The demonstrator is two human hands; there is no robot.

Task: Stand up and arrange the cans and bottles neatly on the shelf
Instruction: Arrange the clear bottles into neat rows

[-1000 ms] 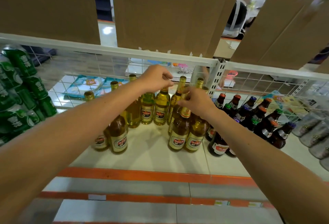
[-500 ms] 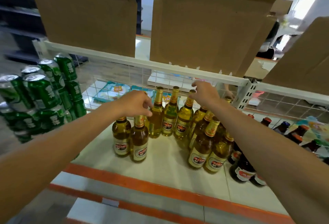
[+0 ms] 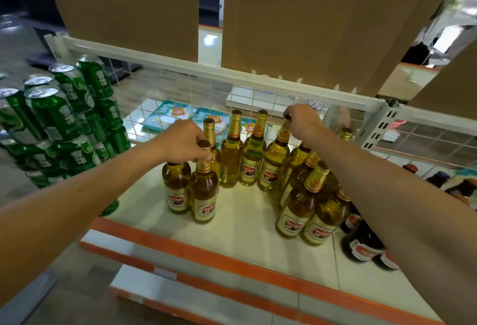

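Shelf, white deck with orange front strip, centre of frame; wire grid behind it; cardboard boxes on the tier above; golden bottles, all upright on the deck: a back row at centre, a pair at front left, a tight cluster at centre right; left hand, centre left: fingers curled down over the neck of the front-left bottle, gripping it, fingertips touching the neck of its neighbour just to the right; right hand, upper centre right: fingers curled, pinching the top of the back-row bottle, rightmost of that row, cap hidden under the fingers; green cans, stacked in tiers at the left edge; dark bottles, lower right, partly hidden by the right forearm.
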